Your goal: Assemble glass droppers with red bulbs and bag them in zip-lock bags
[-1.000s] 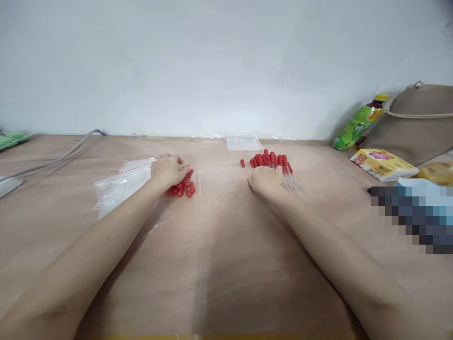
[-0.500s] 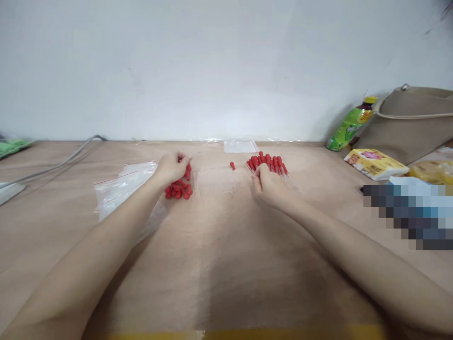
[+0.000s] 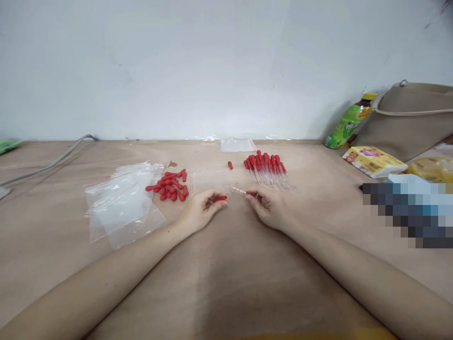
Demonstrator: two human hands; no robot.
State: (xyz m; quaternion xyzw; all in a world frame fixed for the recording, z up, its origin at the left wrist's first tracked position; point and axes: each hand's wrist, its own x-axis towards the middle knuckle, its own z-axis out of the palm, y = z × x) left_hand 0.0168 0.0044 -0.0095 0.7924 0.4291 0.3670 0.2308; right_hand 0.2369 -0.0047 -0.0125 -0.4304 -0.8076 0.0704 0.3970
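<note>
Between the fingers of my left hand (image 3: 202, 208) is a red rubber bulb (image 3: 220, 199), its end pointing right. My right hand (image 3: 269, 204) pinches a thin clear glass tube (image 3: 239, 190) that points left toward the bulb; the two are apart. Behind my left hand lies a pile of loose red bulbs (image 3: 171, 186). Several clear tubes (image 3: 208, 181) lie side by side in the middle, with a single red bulb (image 3: 230, 165) just behind them. Beyond my right hand is a row of tubes fitted with red bulbs (image 3: 267, 165).
Clear plastic bags (image 3: 122, 200) lie at the left, near a grey cable (image 3: 56, 163). A small bag (image 3: 238, 145) is by the wall. At the right are a green bottle (image 3: 348, 123), a yellow tissue pack (image 3: 373, 161) and a beige bag (image 3: 410, 120).
My left hand has come from the bulb pile toward the middle with a red bulb. My right hand has drawn back from the fitted tubes and now shows a clear tube.
</note>
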